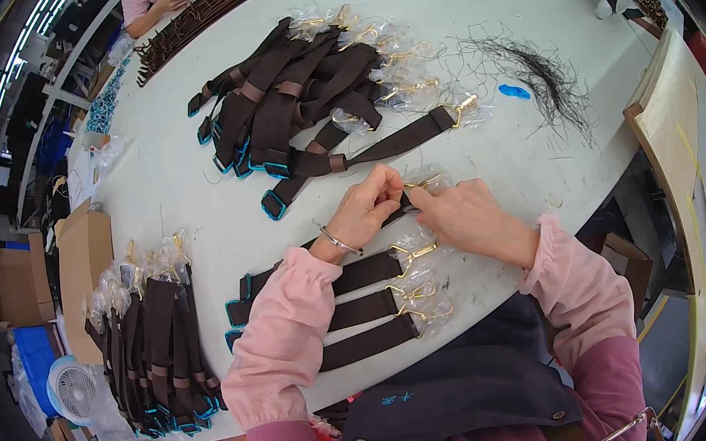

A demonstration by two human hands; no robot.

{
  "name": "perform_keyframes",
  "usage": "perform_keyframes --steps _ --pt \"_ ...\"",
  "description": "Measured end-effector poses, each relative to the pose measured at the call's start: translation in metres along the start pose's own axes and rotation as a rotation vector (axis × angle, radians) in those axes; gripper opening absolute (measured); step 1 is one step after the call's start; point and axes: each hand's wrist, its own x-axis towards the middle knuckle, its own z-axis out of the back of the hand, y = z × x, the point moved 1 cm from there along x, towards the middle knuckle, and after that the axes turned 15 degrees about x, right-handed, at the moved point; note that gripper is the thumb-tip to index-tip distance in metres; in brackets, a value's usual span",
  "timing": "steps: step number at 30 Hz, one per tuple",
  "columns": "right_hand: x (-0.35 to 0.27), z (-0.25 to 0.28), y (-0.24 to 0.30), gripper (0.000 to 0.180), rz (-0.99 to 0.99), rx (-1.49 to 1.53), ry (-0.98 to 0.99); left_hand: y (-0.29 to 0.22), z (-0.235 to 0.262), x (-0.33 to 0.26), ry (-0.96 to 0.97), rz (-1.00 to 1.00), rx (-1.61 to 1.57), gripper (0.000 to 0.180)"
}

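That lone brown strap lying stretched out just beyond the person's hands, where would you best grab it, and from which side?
Probably at the flat webbing in the middle of the lone strap, coming straight down from above. It lies flat and stretched out on the white table, bare on both edges there. Its gold clasp end is wrapped in slippery clear plastic, and its blue-trimmed end lies close to the heap of straps.

Pink sleeves, silver bracelet point(340, 242), dark apron point(468, 386)
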Motion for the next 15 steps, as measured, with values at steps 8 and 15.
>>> perform_keyframes --steps 8,15 --pt "0.0007 0.0 0.0017 0.019 -0.013 -0.015 0.026 -0.0004 -0.0003 -0.0012 -0.016 0.02 0.0 0.022" --pt "-0.0017 -0.0004 0.0 0.024 -0.044 0.04 0.036 0.0003 0.0005 0.0006 -0.013 0.033 -0.013 0.022"
